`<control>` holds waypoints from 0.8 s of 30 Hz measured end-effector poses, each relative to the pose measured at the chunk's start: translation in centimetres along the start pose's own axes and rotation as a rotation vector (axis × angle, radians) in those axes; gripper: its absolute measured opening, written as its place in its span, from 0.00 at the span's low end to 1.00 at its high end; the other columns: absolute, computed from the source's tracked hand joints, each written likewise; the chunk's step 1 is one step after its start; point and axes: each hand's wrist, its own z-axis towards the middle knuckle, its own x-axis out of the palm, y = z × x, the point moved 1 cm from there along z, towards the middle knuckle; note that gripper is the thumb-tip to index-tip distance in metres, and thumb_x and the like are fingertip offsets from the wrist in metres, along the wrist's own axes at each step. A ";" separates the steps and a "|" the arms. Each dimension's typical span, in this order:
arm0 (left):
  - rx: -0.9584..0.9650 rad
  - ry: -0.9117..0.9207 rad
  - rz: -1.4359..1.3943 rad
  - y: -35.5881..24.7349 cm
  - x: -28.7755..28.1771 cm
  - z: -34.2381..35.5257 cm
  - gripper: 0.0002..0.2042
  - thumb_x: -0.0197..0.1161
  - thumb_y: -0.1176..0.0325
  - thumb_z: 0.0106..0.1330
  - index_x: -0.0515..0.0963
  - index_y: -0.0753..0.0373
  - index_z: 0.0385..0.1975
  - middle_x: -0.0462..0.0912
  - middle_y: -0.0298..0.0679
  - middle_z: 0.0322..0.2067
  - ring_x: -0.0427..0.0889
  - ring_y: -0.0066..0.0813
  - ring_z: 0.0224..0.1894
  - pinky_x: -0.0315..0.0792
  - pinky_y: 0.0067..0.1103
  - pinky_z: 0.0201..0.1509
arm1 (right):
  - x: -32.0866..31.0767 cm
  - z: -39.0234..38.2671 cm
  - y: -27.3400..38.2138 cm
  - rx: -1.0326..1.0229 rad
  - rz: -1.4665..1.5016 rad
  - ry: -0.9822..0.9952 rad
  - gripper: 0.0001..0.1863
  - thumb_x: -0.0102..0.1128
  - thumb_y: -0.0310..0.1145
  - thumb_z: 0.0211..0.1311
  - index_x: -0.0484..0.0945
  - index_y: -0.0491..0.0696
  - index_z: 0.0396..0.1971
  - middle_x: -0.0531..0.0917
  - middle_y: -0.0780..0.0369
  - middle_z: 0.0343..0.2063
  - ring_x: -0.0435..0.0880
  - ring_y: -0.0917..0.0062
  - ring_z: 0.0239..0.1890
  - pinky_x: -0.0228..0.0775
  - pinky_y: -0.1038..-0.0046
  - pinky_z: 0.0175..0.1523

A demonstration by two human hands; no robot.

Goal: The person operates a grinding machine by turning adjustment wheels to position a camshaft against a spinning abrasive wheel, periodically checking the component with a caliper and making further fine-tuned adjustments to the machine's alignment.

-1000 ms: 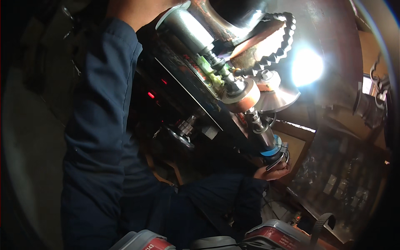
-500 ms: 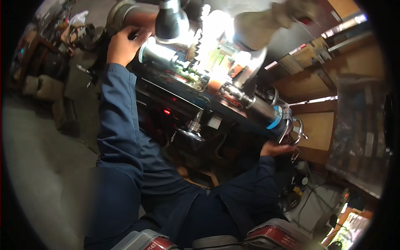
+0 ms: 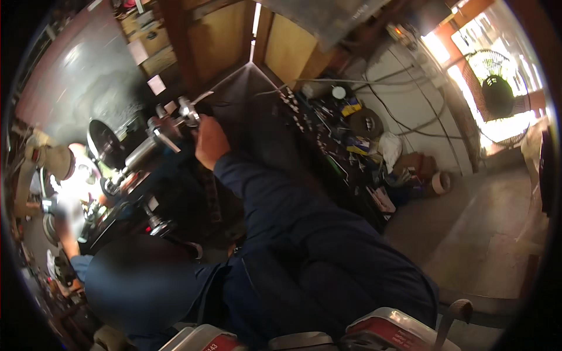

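Observation:
A lathe-like machine (image 3: 136,153) runs across the left side, lit brightly at its far-left end. My right hand (image 3: 212,142) is at the machine's right end, closed on a shiny metal handle (image 3: 188,112). Part of the grip is hidden behind the hand. Far off to the left, my left hand (image 3: 69,243) reaches to the lit end of the machine; glare and blur hide its fingers. Below the machine bed sits a chrome handwheel (image 3: 157,223). Behind the bed stands a dark round disc (image 3: 105,143).
A beige lamp (image 3: 57,162) hangs over the lit end. To the right, tools and loose parts (image 3: 351,131) crowd a dark bench, with cables above. A fan (image 3: 497,96) stands by the bright window. Wooden panels (image 3: 219,35) line the back.
The view has swung to the right, so the machine now appears at the left. My right hand has gone from beneath the end handle's curved bars to closing on the handle. My left hand stays near the machine's far-left end.

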 end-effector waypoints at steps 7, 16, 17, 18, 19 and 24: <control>-0.543 -0.080 -0.642 -4.6 -7.9 -1.8 0.25 0.51 0.49 0.75 0.78 0.70 0.51 0.80 0.53 0.50 0.77 0.47 0.53 0.67 0.34 0.59 | -12.9 -1.9 -0.3 -0.022 0.117 -0.098 0.26 0.61 0.31 0.63 0.68 0.38 0.58 0.79 0.45 0.46 0.79 0.49 0.49 0.71 0.58 0.55; -0.654 -0.094 -0.835 -5.5 -9.5 -2.9 0.23 0.50 0.52 0.77 0.77 0.69 0.54 0.76 0.49 0.56 0.73 0.41 0.58 0.64 0.31 0.64 | -34.5 -9.5 -17.9 0.634 -0.618 -0.036 0.14 0.57 0.37 0.66 0.81 0.42 0.41 0.83 0.45 0.36 0.81 0.47 0.41 0.73 0.53 0.46; -0.667 -0.064 -0.856 -5.4 -9.3 -2.9 0.24 0.50 0.52 0.77 0.77 0.69 0.55 0.74 0.48 0.58 0.71 0.41 0.60 0.62 0.31 0.66 | -36.9 -10.0 -18.5 0.612 -0.653 -0.119 0.13 0.57 0.37 0.66 0.81 0.42 0.39 0.83 0.46 0.34 0.82 0.47 0.39 0.73 0.53 0.45; -0.590 -0.082 -0.877 -5.3 -9.3 -2.9 0.24 0.50 0.52 0.77 0.77 0.69 0.55 0.74 0.48 0.58 0.71 0.41 0.60 0.62 0.31 0.66 | -39.3 -10.4 -18.8 0.596 -0.695 -0.231 0.13 0.58 0.37 0.66 0.82 0.42 0.37 0.84 0.46 0.32 0.83 0.48 0.38 0.73 0.53 0.44; -0.608 -0.068 -0.918 -5.1 -9.2 -2.8 0.24 0.50 0.52 0.77 0.77 0.69 0.55 0.74 0.49 0.58 0.71 0.41 0.61 0.62 0.31 0.66 | -41.4 -10.6 -19.0 0.580 -0.687 -0.294 0.13 0.59 0.38 0.65 0.82 0.42 0.36 0.84 0.47 0.31 0.83 0.49 0.36 0.74 0.55 0.43; -0.621 0.046 -0.818 -4.1 -9.2 -2.7 0.22 0.49 0.58 0.77 0.73 0.67 0.61 0.72 0.52 0.61 0.70 0.43 0.64 0.64 0.33 0.68 | -51.6 -11.9 -17.9 0.617 -0.852 -0.451 0.13 0.62 0.37 0.63 0.84 0.42 0.36 0.85 0.49 0.30 0.85 0.53 0.35 0.75 0.59 0.43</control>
